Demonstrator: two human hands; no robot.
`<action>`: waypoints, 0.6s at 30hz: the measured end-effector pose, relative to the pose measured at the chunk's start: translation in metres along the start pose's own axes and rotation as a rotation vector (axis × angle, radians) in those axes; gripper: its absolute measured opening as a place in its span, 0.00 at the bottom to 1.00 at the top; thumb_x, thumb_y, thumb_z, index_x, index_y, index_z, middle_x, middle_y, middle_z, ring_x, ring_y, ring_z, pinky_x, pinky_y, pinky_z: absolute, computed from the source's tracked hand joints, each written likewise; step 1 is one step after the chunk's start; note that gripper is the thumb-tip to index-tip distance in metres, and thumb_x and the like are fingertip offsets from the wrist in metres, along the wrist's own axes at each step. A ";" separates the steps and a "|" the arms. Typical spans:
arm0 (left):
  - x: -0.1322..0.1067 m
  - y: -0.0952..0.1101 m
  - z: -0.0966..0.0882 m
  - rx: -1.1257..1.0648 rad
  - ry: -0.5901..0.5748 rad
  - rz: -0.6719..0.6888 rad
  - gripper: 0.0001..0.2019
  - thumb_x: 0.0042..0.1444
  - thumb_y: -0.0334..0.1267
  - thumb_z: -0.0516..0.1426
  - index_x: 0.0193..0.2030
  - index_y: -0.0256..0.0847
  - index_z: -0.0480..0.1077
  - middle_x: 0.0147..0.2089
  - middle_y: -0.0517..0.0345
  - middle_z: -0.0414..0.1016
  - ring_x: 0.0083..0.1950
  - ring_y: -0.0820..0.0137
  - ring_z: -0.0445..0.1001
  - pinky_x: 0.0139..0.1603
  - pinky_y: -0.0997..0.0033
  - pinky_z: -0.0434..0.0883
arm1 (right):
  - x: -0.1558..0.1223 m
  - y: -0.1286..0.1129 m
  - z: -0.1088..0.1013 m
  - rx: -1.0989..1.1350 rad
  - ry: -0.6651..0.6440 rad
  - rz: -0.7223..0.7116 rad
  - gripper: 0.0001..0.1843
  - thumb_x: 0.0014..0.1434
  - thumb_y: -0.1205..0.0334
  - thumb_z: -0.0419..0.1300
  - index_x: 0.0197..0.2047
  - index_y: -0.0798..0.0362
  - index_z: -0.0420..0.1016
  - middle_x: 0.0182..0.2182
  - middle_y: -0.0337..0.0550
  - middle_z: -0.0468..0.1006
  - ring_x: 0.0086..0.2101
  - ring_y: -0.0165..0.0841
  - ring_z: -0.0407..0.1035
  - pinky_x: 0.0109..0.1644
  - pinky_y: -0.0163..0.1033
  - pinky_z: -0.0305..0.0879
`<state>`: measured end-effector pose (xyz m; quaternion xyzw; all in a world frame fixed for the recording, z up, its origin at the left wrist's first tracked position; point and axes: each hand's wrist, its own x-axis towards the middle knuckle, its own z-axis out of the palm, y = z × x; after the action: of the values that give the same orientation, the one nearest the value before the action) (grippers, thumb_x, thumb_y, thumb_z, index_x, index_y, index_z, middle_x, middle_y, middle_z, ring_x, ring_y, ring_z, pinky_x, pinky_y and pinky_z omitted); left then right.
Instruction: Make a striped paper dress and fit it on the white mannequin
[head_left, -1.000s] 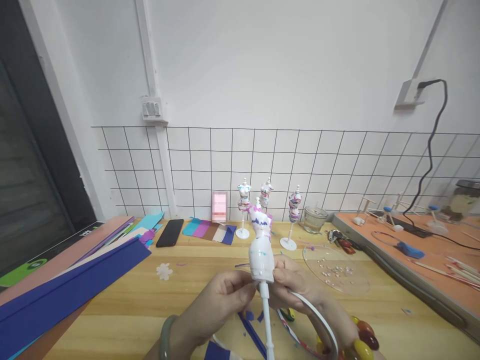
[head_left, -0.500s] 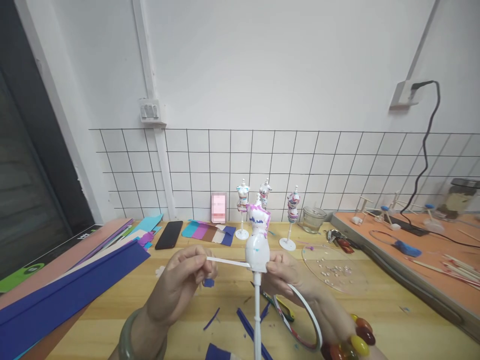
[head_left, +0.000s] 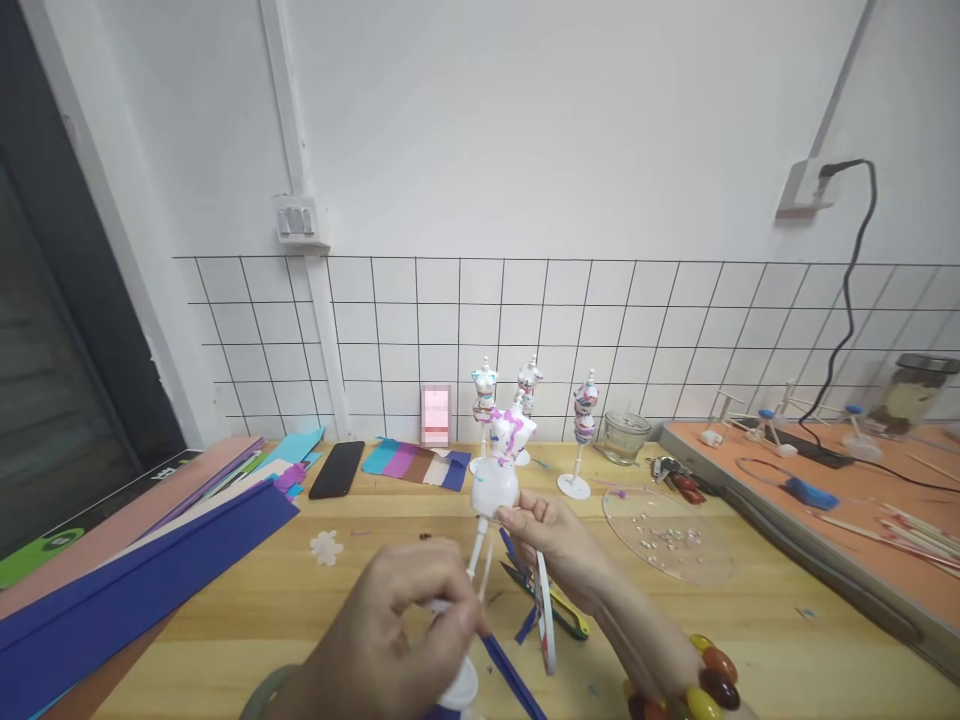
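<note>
Since the earlier frame, the left hand (head_left: 401,625) has come down toward the person and the white dress form (head_left: 495,487) has tilted. It leans above the table (head_left: 247,610), its lower edge grasped by the right hand (head_left: 551,535); a white ring-shaped roll (head_left: 548,630) hangs below. Left fingers are curled and blurred; whether they pinch anything, I cannot tell. Small gems (head_left: 650,545) lie in the round clear tray (head_left: 705,567). Behind it stands a glass bowl (head_left: 624,450), contents unclear; the lidded jar (head_left: 907,405) at far right holds something pale.
</note>
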<state>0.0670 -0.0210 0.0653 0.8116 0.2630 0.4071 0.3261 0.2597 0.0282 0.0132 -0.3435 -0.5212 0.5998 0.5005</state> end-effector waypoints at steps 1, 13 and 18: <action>0.000 0.004 0.006 0.098 -0.063 0.040 0.11 0.51 0.28 0.50 0.20 0.41 0.65 0.20 0.62 0.64 0.25 0.72 0.63 0.29 0.72 0.60 | 0.001 0.001 0.000 0.026 0.016 0.000 0.17 0.49 0.51 0.64 0.26 0.55 0.66 0.10 0.26 0.58 0.14 0.21 0.44 0.20 0.32 0.36; 0.006 -0.010 0.014 0.551 0.112 -0.157 0.18 0.60 0.44 0.47 0.21 0.43 0.64 0.22 0.61 0.67 0.26 0.69 0.67 0.28 0.70 0.61 | 0.005 0.000 -0.004 0.137 0.110 -0.043 0.16 0.49 0.51 0.64 0.29 0.55 0.68 0.09 0.25 0.56 0.13 0.20 0.43 0.20 0.31 0.38; 0.015 -0.033 0.017 0.428 0.252 -0.266 0.11 0.55 0.37 0.52 0.45 0.44 0.65 0.43 0.53 0.73 0.46 0.62 0.70 0.45 0.61 0.65 | 0.000 0.002 0.012 0.094 0.106 -0.051 0.16 0.49 0.50 0.65 0.30 0.56 0.72 0.09 0.26 0.57 0.13 0.20 0.43 0.19 0.31 0.36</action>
<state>0.0839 0.0052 0.0405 0.7633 0.4858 0.3936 0.1624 0.2479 0.0252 0.0138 -0.3374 -0.4737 0.5920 0.5580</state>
